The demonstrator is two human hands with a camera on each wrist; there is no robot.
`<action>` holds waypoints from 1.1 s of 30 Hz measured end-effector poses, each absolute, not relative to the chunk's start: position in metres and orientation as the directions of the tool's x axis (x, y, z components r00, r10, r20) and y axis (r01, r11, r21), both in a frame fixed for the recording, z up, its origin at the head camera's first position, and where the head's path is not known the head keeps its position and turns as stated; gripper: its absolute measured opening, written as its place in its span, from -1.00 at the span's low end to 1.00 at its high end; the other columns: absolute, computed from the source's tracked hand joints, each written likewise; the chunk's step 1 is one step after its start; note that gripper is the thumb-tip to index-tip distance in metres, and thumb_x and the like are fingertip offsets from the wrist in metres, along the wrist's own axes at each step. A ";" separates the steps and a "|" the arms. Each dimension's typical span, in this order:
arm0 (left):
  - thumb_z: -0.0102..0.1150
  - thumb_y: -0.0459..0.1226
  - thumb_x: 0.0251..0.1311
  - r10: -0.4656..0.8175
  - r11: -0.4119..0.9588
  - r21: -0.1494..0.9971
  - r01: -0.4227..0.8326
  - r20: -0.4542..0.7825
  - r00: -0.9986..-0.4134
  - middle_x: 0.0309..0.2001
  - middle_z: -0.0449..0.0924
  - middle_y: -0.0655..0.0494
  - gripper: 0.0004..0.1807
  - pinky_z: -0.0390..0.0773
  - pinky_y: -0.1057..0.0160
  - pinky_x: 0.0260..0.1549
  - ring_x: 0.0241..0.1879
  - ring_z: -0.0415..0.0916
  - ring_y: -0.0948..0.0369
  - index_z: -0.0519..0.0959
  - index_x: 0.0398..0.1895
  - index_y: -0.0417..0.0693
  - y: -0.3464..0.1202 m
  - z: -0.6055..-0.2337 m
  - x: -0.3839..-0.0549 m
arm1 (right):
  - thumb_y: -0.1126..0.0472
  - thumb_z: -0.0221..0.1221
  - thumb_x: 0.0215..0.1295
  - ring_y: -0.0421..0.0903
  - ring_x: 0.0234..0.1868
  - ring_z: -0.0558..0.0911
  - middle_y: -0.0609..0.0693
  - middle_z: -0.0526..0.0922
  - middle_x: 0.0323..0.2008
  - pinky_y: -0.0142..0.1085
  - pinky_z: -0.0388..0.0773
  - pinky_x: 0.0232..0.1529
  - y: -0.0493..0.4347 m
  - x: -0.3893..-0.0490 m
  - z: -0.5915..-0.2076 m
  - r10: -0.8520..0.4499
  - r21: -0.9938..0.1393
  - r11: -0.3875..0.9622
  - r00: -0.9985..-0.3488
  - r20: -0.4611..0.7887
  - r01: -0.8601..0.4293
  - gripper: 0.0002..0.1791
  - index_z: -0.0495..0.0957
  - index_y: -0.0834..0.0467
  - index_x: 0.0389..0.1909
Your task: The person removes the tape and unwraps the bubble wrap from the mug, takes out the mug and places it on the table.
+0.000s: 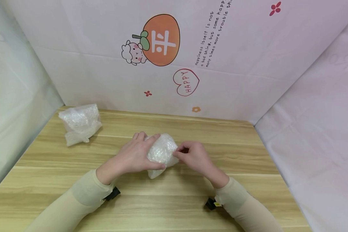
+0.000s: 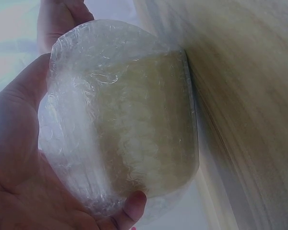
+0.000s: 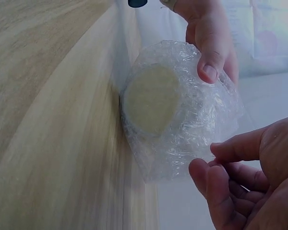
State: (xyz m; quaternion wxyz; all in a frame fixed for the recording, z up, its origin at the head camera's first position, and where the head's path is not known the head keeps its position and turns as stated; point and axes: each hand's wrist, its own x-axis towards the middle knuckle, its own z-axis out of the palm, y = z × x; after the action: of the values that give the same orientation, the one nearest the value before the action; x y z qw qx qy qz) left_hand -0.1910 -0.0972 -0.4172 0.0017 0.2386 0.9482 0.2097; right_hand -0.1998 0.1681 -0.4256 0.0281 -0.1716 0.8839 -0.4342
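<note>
A bundle in clear bubble wrap point(image 1: 163, 149) lies on the wooden table between the hands. Through the plastic, a yellowish rounded shape point(image 3: 152, 99) shows in the right wrist view, but its kind is hidden. My left hand point(image 1: 134, 154) grips the bundle from the left, thumb along the near side and fingers over the far side. At the right edge of the wrapping, my right hand point(image 1: 195, 156) pinches the bubble wrap between thumb and forefinger. The right wrist view has those fingertips point(image 3: 223, 149) right at the wrap's edge, the other fingers curled.
Another bubble-wrapped bundle point(image 1: 81, 122) sits at the back left of the wooden table point(image 1: 150, 212). A white printed sheet point(image 1: 104, 77) stands behind the table, with pale fabric walls point(image 1: 330, 135) at both sides. Black wrist cameras point(image 1: 211, 203) hang below the sleeves.
</note>
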 end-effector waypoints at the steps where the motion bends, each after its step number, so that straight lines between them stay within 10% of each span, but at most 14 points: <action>1: 0.47 0.54 0.01 0.453 0.799 0.398 0.452 0.097 -0.886 0.18 0.46 -0.20 0.33 0.62 0.07 -0.22 0.09 0.42 -0.01 0.32 0.75 0.04 -0.097 -0.417 -0.191 | 0.29 0.51 0.40 -0.03 -0.45 0.77 -0.06 0.76 -0.45 -0.29 0.70 -0.44 0.168 -0.199 -0.426 -0.324 -0.777 0.566 -0.941 0.098 -0.276 -0.88 0.78 0.12 -0.34; 18: 0.49 0.53 0.00 0.452 0.800 0.398 0.450 0.094 -0.887 0.18 0.45 -0.17 0.34 0.62 0.06 -0.17 0.08 0.39 0.01 0.30 0.76 0.06 -0.096 -0.418 -0.189 | 0.12 0.39 0.52 0.15 -0.34 0.77 0.08 0.78 -0.38 -0.08 0.72 -0.44 0.173 -0.202 -0.415 -0.324 -0.906 0.417 -0.943 -0.074 -0.072 -0.82 0.77 0.18 -0.19; 33: 0.58 0.46 -0.03 0.490 0.779 0.386 0.494 0.117 -0.864 0.21 0.44 -0.15 0.31 0.62 0.08 -0.23 0.12 0.38 -0.01 0.32 0.76 0.11 -0.095 -0.416 -0.189 | 0.20 0.29 0.53 -0.20 -0.57 0.61 -0.04 0.69 -0.46 -0.45 0.41 -0.58 0.199 -0.226 -0.410 -0.385 -0.961 -0.010 -0.888 -0.253 0.277 -0.79 0.70 0.29 -0.25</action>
State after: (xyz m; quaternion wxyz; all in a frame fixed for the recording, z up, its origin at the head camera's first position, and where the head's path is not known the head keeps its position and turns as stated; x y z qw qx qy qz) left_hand -0.1888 -0.0946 -0.4164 -0.0052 0.2607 0.9432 0.2059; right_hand -0.2260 0.1989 -0.4105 0.2333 -0.0404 0.6639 -0.7093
